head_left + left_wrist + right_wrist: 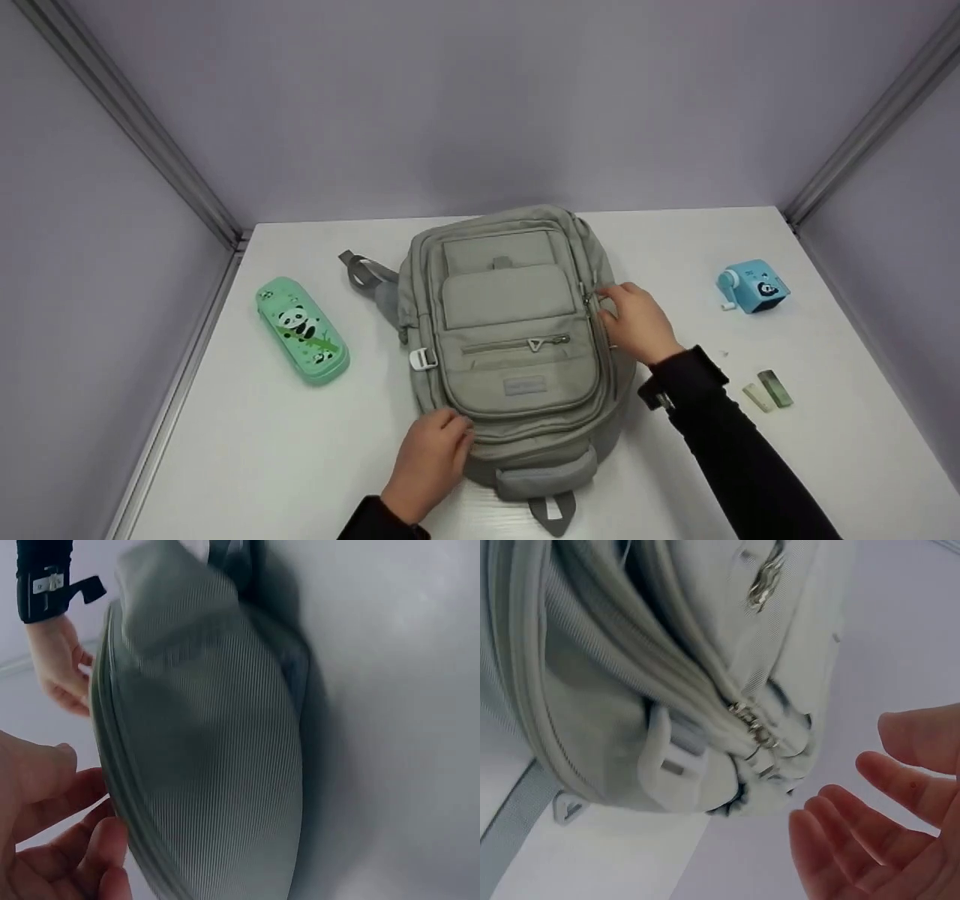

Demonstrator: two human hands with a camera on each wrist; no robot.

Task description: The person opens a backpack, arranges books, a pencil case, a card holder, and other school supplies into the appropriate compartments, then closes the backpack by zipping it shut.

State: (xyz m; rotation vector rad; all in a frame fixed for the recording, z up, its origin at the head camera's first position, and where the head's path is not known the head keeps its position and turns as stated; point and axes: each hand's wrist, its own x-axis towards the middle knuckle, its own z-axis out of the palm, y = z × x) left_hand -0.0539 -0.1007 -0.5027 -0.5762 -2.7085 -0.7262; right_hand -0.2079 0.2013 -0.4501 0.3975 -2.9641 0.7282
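Observation:
A grey-green backpack (510,300) lies front side up on the white table, its top handle (551,476) toward me. At its near left edge is my left hand (431,457). In the left wrist view the fingertips (112,840) of that hand are right at the bag's zipped rim, with the thumb apart from them. My right hand (640,322) is beside the bag's right edge, close to the zipper pulls (586,298). Seen from the right wrist, its fingers (855,832) are loosely bent and spread from the thumb, with nothing between them.
A green panda pencil case (304,330) lies left of the bag. On the right sit a blue panda pencil sharpener (754,286) with a crank and two small eraser-like blocks, one dark green (775,388) and one pale (757,398). Panel walls (495,105) surround the table (247,450).

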